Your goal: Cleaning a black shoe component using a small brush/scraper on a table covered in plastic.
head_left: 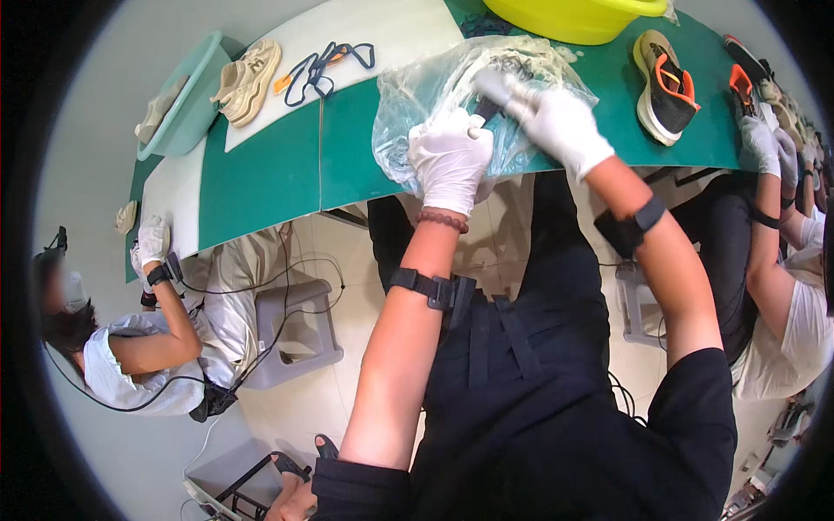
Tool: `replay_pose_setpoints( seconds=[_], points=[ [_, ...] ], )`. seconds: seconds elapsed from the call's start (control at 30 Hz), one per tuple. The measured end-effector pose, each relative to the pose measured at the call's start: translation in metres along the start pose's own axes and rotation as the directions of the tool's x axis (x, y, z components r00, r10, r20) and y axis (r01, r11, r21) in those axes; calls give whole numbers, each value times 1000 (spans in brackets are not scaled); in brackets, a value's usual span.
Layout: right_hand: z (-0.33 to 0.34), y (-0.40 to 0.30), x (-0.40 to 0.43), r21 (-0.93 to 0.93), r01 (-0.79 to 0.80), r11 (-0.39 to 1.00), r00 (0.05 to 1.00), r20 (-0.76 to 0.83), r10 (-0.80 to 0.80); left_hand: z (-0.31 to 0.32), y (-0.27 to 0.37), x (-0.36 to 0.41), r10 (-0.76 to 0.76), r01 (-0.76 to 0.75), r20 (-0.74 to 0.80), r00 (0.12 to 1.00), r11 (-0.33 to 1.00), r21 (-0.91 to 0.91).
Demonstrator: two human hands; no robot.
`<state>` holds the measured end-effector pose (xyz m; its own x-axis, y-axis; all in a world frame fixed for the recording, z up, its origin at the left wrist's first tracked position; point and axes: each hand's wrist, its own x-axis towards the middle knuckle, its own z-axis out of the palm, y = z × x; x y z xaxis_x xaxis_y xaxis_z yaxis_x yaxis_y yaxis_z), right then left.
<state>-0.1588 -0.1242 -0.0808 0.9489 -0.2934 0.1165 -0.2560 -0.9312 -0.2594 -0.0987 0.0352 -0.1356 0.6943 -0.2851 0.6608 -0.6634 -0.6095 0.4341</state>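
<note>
Both my hands wear white gloves over a clear plastic bag (407, 140) spread at the green table's near edge. My left hand (451, 153) is closed on a dark item (487, 112), perhaps fabric or part of a shoe; the glove hides much of it. My right hand (563, 127) is just to the right, fingers closed round a pale object (493, 88) blurred by motion, which may be a brush. Whitish foam (456, 73) and wet dark strands lie on the bag beyond my hands. A black and beige shoe with orange lining (668, 88) lies to the right.
A yellow basin (580, 16) stands at the far edge. Left are a cream sneaker (249, 81), dark blue laces (313, 71) and a light teal basin (186, 104) with a shoe. Gloved co-workers sit on both sides; grey stools (296, 332) and cables are below the table.
</note>
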Motion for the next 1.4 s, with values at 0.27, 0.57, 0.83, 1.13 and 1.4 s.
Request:
replay_pose_setpoints(
  seconds=[0.27, 0.57, 0.83, 1.13, 1.4],
  points=[
    [-4, -12, 12, 140, 104, 985, 994, 8, -107, 3, -11, -4, -7, 7, 13, 1000, 999, -37],
    [5, 33, 44, 35, -22, 999, 993, -117, 26, 1, 3, -1, -23, 22, -22, 999, 998, -62],
    [-6, -15, -8, 83, 138, 987, 985, 96, -146, 1, -5, -5, -2, 3, 22, 1000, 1000, -18],
    [-7, -1, 10, 85, 12, 996, 999, -37, -9, 0, -3, -4, -30, 31, -12, 999, 999, 30],
    [-10, 36, 40, -10, -154, 988, 988, -2, 154, -2, 2, -3, -38, 36, 41, 998, 998, 45]
  ],
)
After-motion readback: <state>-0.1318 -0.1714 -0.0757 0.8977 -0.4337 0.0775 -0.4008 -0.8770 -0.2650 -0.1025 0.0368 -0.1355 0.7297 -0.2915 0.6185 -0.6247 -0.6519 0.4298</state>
